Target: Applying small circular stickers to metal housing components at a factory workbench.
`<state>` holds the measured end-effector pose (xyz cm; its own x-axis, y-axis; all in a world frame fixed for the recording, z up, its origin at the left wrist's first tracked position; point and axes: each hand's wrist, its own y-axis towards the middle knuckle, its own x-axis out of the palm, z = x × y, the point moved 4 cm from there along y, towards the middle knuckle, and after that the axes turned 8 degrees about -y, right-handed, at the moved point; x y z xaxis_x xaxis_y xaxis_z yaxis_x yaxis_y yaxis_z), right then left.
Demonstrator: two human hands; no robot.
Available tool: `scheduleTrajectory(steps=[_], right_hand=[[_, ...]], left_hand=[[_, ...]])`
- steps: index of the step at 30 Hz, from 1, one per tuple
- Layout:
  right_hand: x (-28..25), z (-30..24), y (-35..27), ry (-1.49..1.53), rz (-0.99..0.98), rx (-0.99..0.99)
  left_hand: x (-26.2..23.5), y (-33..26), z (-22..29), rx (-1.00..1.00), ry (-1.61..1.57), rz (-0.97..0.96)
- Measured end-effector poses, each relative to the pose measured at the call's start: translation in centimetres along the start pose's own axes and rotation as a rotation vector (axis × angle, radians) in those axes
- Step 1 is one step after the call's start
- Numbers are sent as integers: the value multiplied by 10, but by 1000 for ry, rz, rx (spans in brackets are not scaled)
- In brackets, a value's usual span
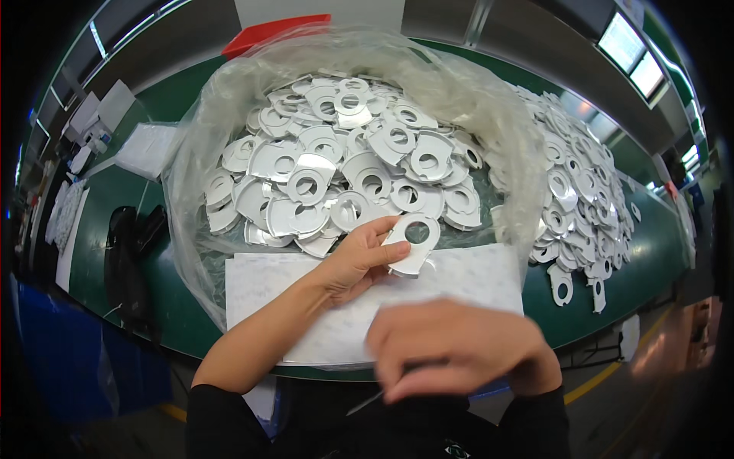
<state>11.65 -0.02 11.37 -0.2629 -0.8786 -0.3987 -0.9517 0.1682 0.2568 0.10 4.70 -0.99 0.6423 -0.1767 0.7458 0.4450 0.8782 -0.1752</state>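
Note:
My left hand (353, 264) pinches a white plastic part (411, 262) between thumb and fingers. The part is flat, with a large round hole at its upper end and a squared lower end. It is held above white paper sheets (267, 283). Nearer to me, my right hand (462, 340) is curled and smeared by motion. A thin, blade-like metal tool (362, 405) sticks out below its fingers, its handle hidden in the fist. Behind the left hand, many similar white parts (306, 183) are heaped in a clear plastic bag (195, 191).
More white parts (585, 199) lie piled on the green table (650, 268) at the right. A red bin (275, 32) stands at the back. At the left are a black object (126, 260) and a plastic-wrapped white packet (147, 147).

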Motion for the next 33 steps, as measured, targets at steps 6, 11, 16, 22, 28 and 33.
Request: scheduleTrajectory(steps=[6, 11, 16, 22, 28, 33], right_hand=[[-71, 90, -45, 194, 1001, 268], [-60, 106, -42, 147, 975, 387], [-50, 120, -38, 158, 876, 400], [-47, 115, -33, 157, 837, 395], [-41, 111, -31, 134, 824, 352], [-39, 114, -29, 145, 836, 378]], left_hand=[[5, 5, -2, -9, -73, 31], [12, 1, 6, -16, -178, -38], [7, 3, 5, -15, -146, -42], [4, 0, 2, -47, -80, 105], [1, 0, 3, -36, -25, 150], [2, 0, 3, -33, 9, 211]])
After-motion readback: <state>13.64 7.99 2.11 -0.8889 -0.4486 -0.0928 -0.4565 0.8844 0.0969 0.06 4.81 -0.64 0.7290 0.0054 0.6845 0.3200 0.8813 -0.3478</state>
